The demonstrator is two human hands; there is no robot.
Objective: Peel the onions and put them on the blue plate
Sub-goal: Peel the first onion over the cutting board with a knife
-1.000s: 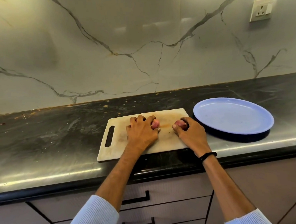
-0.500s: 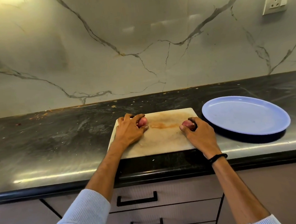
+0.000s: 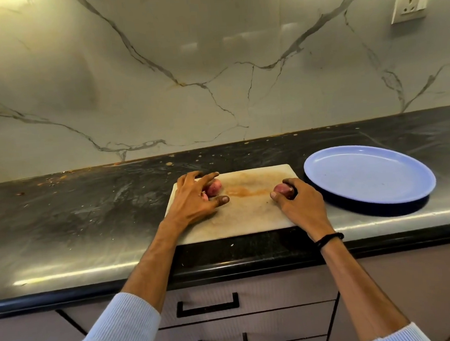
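Two small red onions [image 3: 214,188] lie at the left end of a pale cutting board [image 3: 247,213]. My left hand [image 3: 194,201] is over them with fingers spread and fairly straight, the thumb apart from them on the board. A third red onion [image 3: 282,188] sits at the board's right end. My right hand [image 3: 299,205] grips it, its fingers and thumb curled round it. The blue plate [image 3: 369,174] stands just right of the board with nothing on it.
The board lies at the front edge of a dark stone counter [image 3: 90,218]. A marble backsplash rises behind, with a wall socket [image 3: 410,3] at the upper right. Drawers with black handles [image 3: 207,304] are below the counter.
My left hand has moved toward the board's left end and its fingers have spread from a closed grip. My right hand keeps hold of its onion near the plate.
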